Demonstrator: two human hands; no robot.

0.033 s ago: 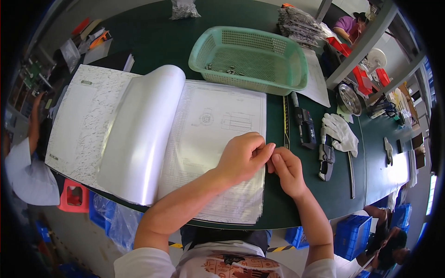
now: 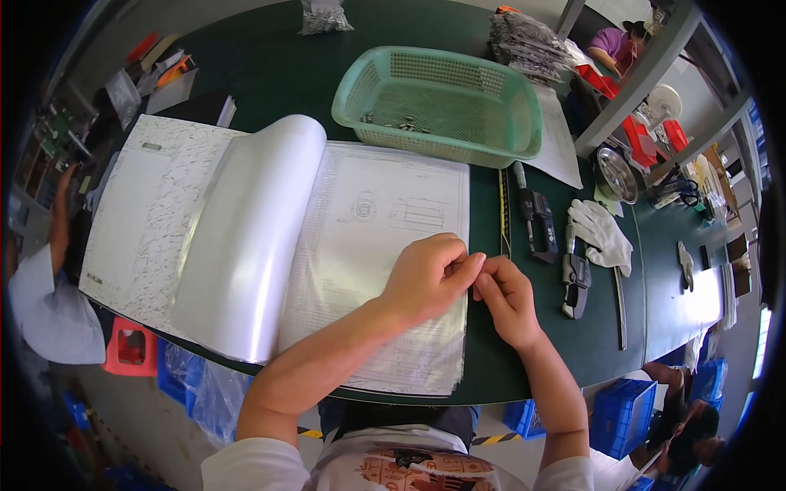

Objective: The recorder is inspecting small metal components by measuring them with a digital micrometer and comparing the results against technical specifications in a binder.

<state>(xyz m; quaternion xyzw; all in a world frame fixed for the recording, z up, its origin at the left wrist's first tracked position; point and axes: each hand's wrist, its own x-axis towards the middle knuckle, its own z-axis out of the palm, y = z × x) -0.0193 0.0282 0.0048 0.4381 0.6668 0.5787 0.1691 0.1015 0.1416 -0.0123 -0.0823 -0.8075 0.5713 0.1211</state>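
Note:
My left hand (image 2: 431, 277) and my right hand (image 2: 509, 304) meet above the right edge of an open binder (image 2: 254, 245). Curled fingers and thumbs press together on both; whatever they pinch is hidden or too small to name. Beneath my left hand lies a page with a technical drawing (image 2: 401, 214) in a clear sleeve. To the right are two digital micrometers, one (image 2: 538, 221) farther away and another (image 2: 575, 282) nearer. A thin steel ruler (image 2: 504, 214) lies beside the binder. Small metal parts (image 2: 405, 125) rest in a green plastic basket (image 2: 438, 151) behind the binder.
A white glove (image 2: 602, 233), a thin metal rod (image 2: 621, 311) and a metal bowl (image 2: 616, 173) lie to the right on the green table (image 2: 246, 61). Bagged parts (image 2: 532, 45) are piled at the back. Blue crates (image 2: 624, 417) stand below; other people sit on both sides.

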